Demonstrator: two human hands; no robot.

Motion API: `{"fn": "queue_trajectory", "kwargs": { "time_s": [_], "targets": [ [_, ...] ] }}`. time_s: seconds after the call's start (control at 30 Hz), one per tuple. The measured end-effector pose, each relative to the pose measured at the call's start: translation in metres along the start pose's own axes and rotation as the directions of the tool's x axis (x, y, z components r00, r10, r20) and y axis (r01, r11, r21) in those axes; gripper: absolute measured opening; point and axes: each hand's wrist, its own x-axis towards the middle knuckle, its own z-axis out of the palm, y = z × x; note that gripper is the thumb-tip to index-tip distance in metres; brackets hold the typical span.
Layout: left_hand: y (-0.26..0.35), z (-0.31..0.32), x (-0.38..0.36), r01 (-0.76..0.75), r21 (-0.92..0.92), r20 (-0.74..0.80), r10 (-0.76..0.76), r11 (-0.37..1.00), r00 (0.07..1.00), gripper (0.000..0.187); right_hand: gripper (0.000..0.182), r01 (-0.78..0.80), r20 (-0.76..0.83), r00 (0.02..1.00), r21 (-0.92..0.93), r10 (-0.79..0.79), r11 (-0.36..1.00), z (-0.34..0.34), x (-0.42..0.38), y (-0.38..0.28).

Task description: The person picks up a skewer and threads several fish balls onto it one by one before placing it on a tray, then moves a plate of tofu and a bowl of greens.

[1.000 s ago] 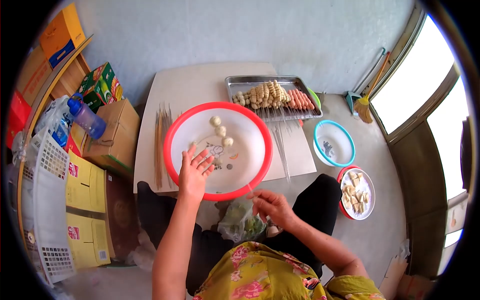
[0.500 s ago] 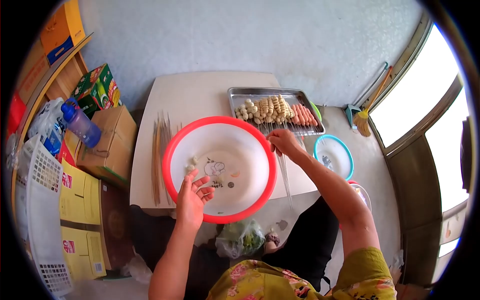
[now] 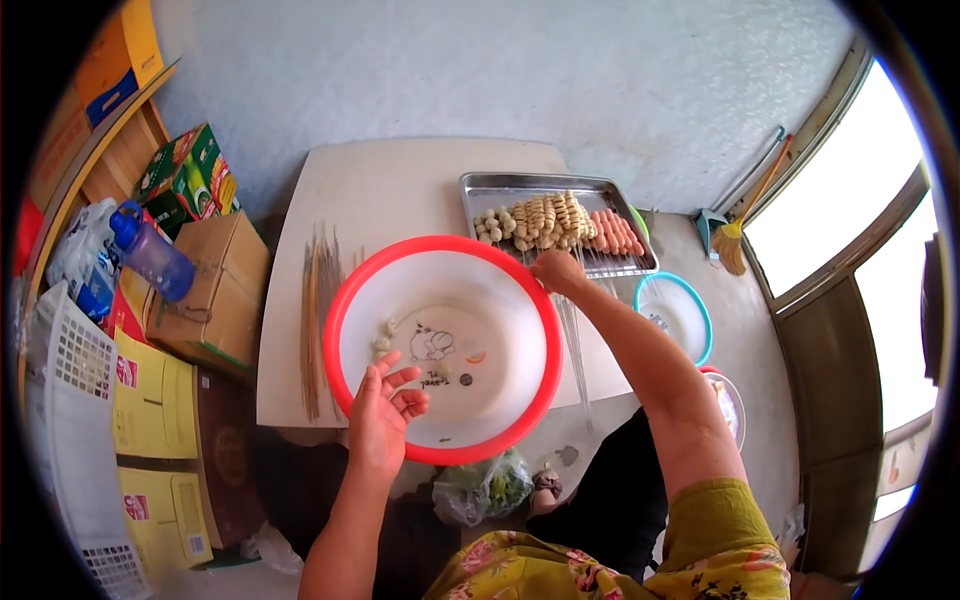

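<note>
My left hand [image 3: 385, 415] is held over the near left of a large white basin [image 3: 500, 400] with a red rim. Its fingers are apart and slightly curled, and nothing shows in them. A few pale balls [image 3: 383, 340] lie inside the basin by its left wall, just beyond my fingertips. My right hand [image 3: 557, 272] is closed at the near edge of a metal tray [image 3: 612, 186]; whatever its fingers grip is hidden. The tray holds skewered pale balls [image 3: 494, 225], tan spiral-cut pieces [image 3: 550, 218] and pink sausages [image 3: 615, 233]. Thin skewers [image 3: 572, 340] stick out past its near edge.
Loose skewers [image 3: 318, 330] lie on the table [image 3: 400, 185] left of the basin. A blue-rimmed basin [image 3: 680, 315] stands at the right. Cartons [image 3: 215, 290], a blue bottle [image 3: 155, 255] and a white plastic basket [image 3: 85, 420] crowd the left. A bag of greens [image 3: 485, 488] sits below.
My right hand has moved slightly up and left, closer to the balls' end of the tray. My left hand stays almost in place over the basin. The view has shifted a little.
</note>
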Motion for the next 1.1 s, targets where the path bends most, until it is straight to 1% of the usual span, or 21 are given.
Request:
{"fn": "queue_trajectory", "kwargs": {
  "time_s": [0.03, 0.07, 0.1, 0.13, 0.17, 0.2, 0.23, 0.3, 0.33, 0.37, 0.43, 0.47, 0.5, 0.57, 0.63, 0.67, 0.7, 0.8, 0.93, 1.07, 1.1],
  "targets": [
    [-0.001, 0.000, 0.000, 0.001, 0.003, 0.002, -0.001, 1.000, 1.000, 0.050, 0.024, 0.024, -0.004, 1.000, -0.071, -0.025, 0.997, -0.003, -0.007, -0.003],
    [-0.002, 0.000, 0.001, 0.000, 0.005, 0.006, 0.000, 1.000, 1.000, 0.050, 0.025, 0.048, 0.107, 0.994, -0.256, -0.021, 0.966, -0.004, -0.004, -0.002],
    [-0.003, 0.000, 0.001, -0.004, 0.013, 0.008, 0.004, 1.000, 1.000, 0.050, 0.025, 0.046, 0.102, 0.995, -0.254, -0.021, 0.966, -0.002, -0.007, 0.003],
    [-0.003, 0.000, 0.001, -0.008, 0.021, 0.010, 0.008, 1.000, 1.000, 0.049, 0.024, 0.118, 0.065, 0.991, -0.070, -0.113, 0.991, 0.001, -0.014, 0.010],
    [-0.004, 0.000, 0.000, -0.010, 0.023, 0.016, 0.010, 1.000, 1.000, 0.049, 0.024, 0.195, 0.009, 0.980, 0.112, -0.197, 0.974, -0.001, -0.022, 0.012],
    [-0.005, 0.000, 0.000, -0.012, 0.021, 0.011, 0.011, 1.000, 1.000, 0.050, 0.021, 0.092, 0.095, 0.989, 0.217, -0.114, 0.972, -0.009, -0.030, 0.009],
    [-0.005, 0.000, 0.001, -0.011, 0.020, 0.007, 0.011, 1.000, 1.000, 0.050, 0.021, 0.088, 0.090, 0.990, 0.217, -0.110, 0.972, -0.009, -0.029, 0.014],
    [-0.007, -0.003, 0.004, -0.014, 0.017, 0.014, 0.013, 1.000, 1.000, 0.049, 0.020, 0.177, -0.162, 0.979, 0.364, -0.126, 0.914, -0.003, -0.035, 0.031],
    [-0.008, -0.006, 0.003, -0.015, 0.012, 0.014, 0.015, 1.000, 1.000, 0.047, 0.020, 0.165, -0.214, 0.973, 0.407, -0.082, 0.898, -0.001, -0.038, 0.044],
    [-0.008, -0.007, 0.003, 0.006, 0.014, 0.015, -0.006, 1.000, 1.000, 0.047, 0.020, 0.144, -0.252, 0.967, 0.411, -0.040, 0.900, -0.002, -0.047, 0.054],
    [-0.008, -0.007, 0.003, -0.030, 0.031, 0.025, 0.030, 0.999, 0.999, 0.044, 0.022, 0.001, -0.207, 0.974, 0.411, 0.092, 0.912, 0.000, -0.069, 0.081],
    [-0.007, -0.006, 0.002, -0.037, 0.035, 0.026, 0.036, 0.999, 0.999, 0.043, 0.024, -0.021, -0.237, 0.965, 0.352, 0.111, 0.936, 0.013, -0.076, 0.101],
    [-0.007, -0.006, 0.002, -0.024, 0.035, 0.035, 0.023, 0.999, 0.999, 0.043, 0.024, -0.081, -0.173, 0.976, 0.281, 0.133, 0.956, 0.027, -0.079, 0.122],
    [-0.006, -0.004, 0.002, -0.033, 0.059, 0.009, 0.033, 0.998, 0.999, 0.042, 0.024, -0.127, -0.141, 0.980, 0.105, 0.142, 0.986, 0.054, -0.099, 0.143],
    [-0.007, -0.001, 0.001, -0.024, 0.066, 0.011, 0.024, 0.998, 1.000, 0.041, 0.026, -0.225, -0.013, 0.974, 0.081, 0.227, 0.971, 0.063, -0.121, 0.136],
    [-0.008, 0.000, 0.001, -0.020, 0.067, 0.019, 0.019, 0.998, 1.000, 0.040, 0.027, -0.197, -0.128, 0.972, 0.003, 0.196, 0.980, 0.079, -0.122, 0.140],
    [-0.008, 0.000, 0.001, -0.015, 0.068, 0.027, 0.013, 0.998, 1.000, 0.040, 0.027, -0.203, -0.128, 0.971, 0.008, 0.202, 0.979, 0.083, -0.124, 0.137],
    [-0.012, 0.002, 0.004, -0.001, 0.078, 0.029, -0.001, 0.997, 1.000, 0.039, 0.023, -0.202, -0.192, 0.963, -0.066, 0.187, 0.977, 0.090, -0.125, 0.128],
    [-0.015, 0.002, 0.008, -0.004, 0.081, 0.023, 0.003, 0.997, 1.000, 0.039, 0.020, -0.303, -0.099, 0.949, -0.026, 0.299, 0.953, 0.089, -0.120, 0.117],
    [-0.018, 0.000, 0.010, 0.003, 0.085, 0.037, -0.006, 0.996, 0.999, 0.036, 0.021, -0.315, -0.124, 0.944, -0.067, 0.305, 0.947, 0.080, -0.130, 0.102],
    [-0.019, 0.000, 0.011, 0.005, 0.090, 0.040, -0.009, 0.996, 0.999, 0.036, 0.021, -0.260, -0.125, 0.961, -0.119, 0.246, 0.958, 0.080, -0.131, 0.100]
  ]
}}
